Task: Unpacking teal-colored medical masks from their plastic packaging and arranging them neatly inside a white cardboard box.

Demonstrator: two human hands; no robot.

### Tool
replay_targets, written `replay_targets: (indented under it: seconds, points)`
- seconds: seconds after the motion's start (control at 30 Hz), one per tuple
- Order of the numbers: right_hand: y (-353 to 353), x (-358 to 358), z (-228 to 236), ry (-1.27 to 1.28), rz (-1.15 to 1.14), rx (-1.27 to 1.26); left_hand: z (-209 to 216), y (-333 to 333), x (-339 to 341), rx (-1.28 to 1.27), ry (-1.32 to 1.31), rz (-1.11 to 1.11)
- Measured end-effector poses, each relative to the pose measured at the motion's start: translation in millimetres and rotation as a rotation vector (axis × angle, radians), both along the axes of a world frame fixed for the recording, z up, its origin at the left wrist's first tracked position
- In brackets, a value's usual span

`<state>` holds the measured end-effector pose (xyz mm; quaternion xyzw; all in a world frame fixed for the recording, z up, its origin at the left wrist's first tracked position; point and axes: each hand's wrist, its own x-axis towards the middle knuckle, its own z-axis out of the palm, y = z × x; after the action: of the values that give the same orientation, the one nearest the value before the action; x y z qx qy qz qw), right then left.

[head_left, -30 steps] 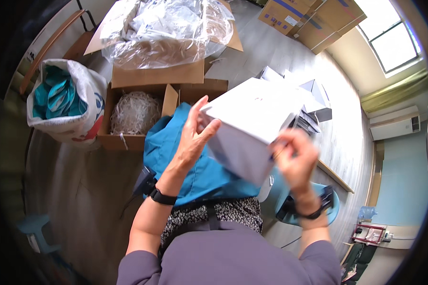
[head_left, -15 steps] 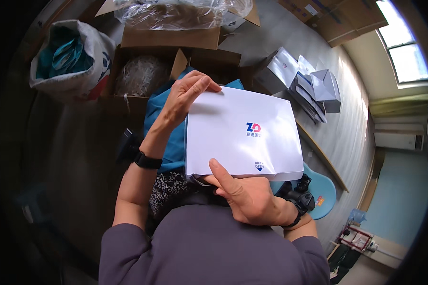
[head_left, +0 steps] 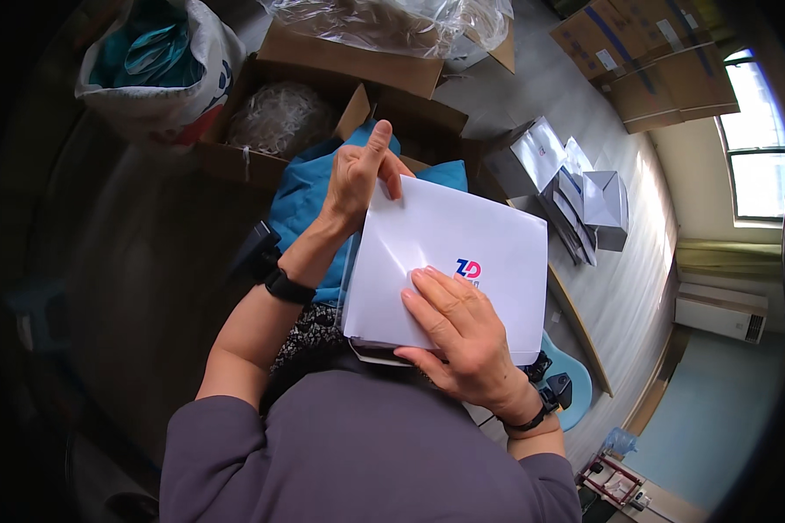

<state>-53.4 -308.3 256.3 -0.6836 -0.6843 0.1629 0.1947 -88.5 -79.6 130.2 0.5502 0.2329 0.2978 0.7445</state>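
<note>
A flat white cardboard box (head_left: 497,209), with a small blue and red mark on its lid, lies across my lap at a slant. My left hand (head_left: 358,179) grips its far left corner, the fingers bent against the edge and the thumb sticking up. Spread flat over the middle of the lid is my right hand (head_left: 462,336), its fingers stretched out and covering part of the mark. Along the near edge the lid stands slightly apart from a darker layer beneath. Blue cloth (head_left: 310,192) lies under and beyond the box.
Beyond my lap stands an open cardboard carton (head_left: 262,161) with shredded filler (head_left: 283,119). A white bag (head_left: 139,105) with teal packets is at far left. Silvery grey boxes (head_left: 606,205) sit on the floor to the right, near a light blue stool (head_left: 576,383).
My right hand has moved from the near edge onto the lid and flattened there. My left thumb has lifted off the corner. The box has turned slightly, and the view has shifted.
</note>
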Motion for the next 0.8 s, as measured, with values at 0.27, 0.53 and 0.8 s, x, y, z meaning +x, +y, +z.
replay_targets:
  seconds: [0.27,0.53,0.8]
  points:
    - [-3,-4,3,-0.344,0.093,-0.053,8,-14,5,0.076,0.017,-0.028]
    - [8,20,57,-0.029,0.233,-0.149,3,-5,-1,-0.027,0.011,-0.094]
    - [12,75,92,-0.682,-0.482,0.474,8,-14,-10,-0.006,0.011,-0.168]
